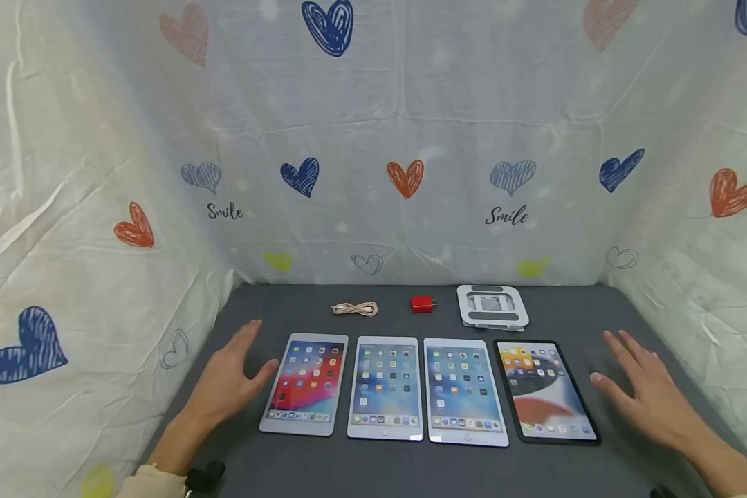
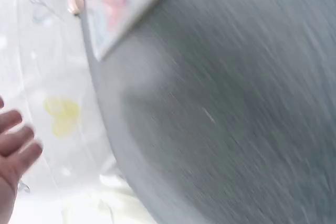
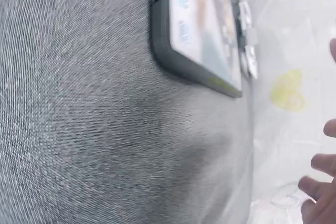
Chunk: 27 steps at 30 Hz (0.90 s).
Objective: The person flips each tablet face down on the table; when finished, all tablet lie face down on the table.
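Four tablets lie in a row with lit screens. At the left end is a white tablet with a red and blue screen (image 1: 308, 384); my left hand (image 1: 227, 380) is just left of it, fingers extended, holding nothing. Two white tablets with blue screens, one left (image 1: 386, 387) and one right (image 1: 465, 391), fill the middle. A black-framed tablet (image 1: 546, 391) ends the row. To its right my right hand (image 1: 647, 394) is spread and holds nothing. In the right wrist view, the black tablet's thick edge (image 3: 184, 66) shows near the fingers (image 3: 315, 187).
Behind the row on the grey table (image 1: 286, 463) lie a bundled beige cable (image 1: 355, 309), a red charger plug (image 1: 422, 303) and a folded white-and-grey stand (image 1: 493, 308). White heart-printed sheeting (image 1: 348, 228) encloses the back and sides.
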Each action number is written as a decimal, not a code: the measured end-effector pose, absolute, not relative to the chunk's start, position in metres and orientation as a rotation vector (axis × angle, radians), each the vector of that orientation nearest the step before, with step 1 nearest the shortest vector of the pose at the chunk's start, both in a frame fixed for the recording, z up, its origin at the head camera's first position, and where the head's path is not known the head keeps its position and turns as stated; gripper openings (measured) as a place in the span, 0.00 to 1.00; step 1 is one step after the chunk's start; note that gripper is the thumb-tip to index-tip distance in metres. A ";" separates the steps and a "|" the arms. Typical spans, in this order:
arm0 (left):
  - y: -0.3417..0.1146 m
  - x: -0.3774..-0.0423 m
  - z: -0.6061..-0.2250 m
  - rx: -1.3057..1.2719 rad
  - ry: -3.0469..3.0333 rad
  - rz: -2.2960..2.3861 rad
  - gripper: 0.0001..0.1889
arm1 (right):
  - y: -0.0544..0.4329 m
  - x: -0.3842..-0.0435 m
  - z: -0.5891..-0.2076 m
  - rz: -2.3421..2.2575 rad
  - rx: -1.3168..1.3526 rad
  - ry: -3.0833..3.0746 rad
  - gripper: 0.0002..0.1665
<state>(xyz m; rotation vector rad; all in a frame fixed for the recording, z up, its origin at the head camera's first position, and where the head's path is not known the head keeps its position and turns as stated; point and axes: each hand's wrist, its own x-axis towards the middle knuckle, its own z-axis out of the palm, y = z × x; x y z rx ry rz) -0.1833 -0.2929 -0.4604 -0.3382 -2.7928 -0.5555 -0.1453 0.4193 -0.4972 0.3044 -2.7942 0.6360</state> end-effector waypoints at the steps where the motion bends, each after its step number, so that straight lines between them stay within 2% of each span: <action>1: -0.287 -0.183 -0.459 -0.352 -2.791 -0.603 0.45 | 0.419 -0.142 -0.494 0.710 0.311 -2.778 0.50; 7: -0.248 -0.183 -0.447 -0.451 -2.787 -0.907 0.42 | 0.424 -0.131 -0.474 0.930 0.295 -2.771 0.45; 17: -0.176 -0.192 -0.440 -0.686 -2.667 -1.958 0.37 | 0.439 -0.137 -0.437 1.276 0.165 -2.958 0.37; 27: -0.094 -0.203 -0.446 -0.695 -2.648 -2.376 0.29 | 0.449 -0.154 -0.425 1.873 0.195 -2.948 0.37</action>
